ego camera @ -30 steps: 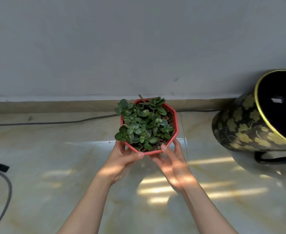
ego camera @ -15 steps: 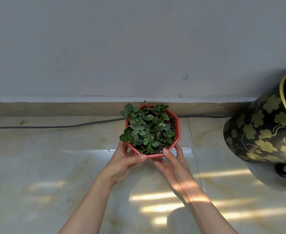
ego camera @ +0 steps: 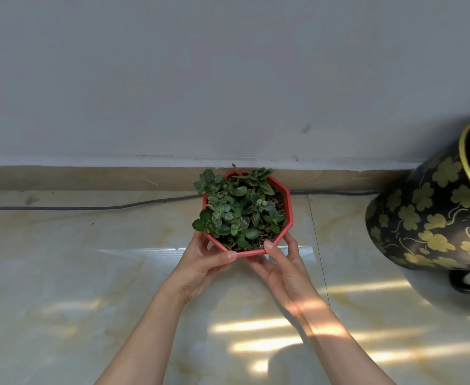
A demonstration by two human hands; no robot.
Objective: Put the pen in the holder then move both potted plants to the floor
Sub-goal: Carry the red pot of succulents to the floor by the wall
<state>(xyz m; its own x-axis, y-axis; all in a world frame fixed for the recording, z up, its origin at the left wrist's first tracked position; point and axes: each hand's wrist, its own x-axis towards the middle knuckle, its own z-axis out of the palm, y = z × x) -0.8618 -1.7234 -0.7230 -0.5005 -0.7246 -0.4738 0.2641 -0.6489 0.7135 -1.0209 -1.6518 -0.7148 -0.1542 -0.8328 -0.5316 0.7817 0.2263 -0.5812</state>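
Note:
A potted plant (ego camera: 283, 201), green succulents in a red octagonal pot, is low over the marble floor near the wall's skirting. My left hand (ego camera: 200, 262) cups the pot's near left side with the thumb on the rim. My right hand (ego camera: 281, 262) cups its near right side, thumb also on the rim. Whether the pot's base touches the floor is hidden by my hands. No pen, holder or second plant is in view.
A large black vase with gold clover leaves (ego camera: 428, 218) stands at the right, close to the pot. A dark cable (ego camera: 89, 207) runs along the floor by the beige skirting (ego camera: 89, 177). Sunlit marble tiles (ego camera: 61, 301) spread to the left and front.
Both hands have carried the pot a little farther toward the wall and lower. The view has shifted, so the vase sits farther right.

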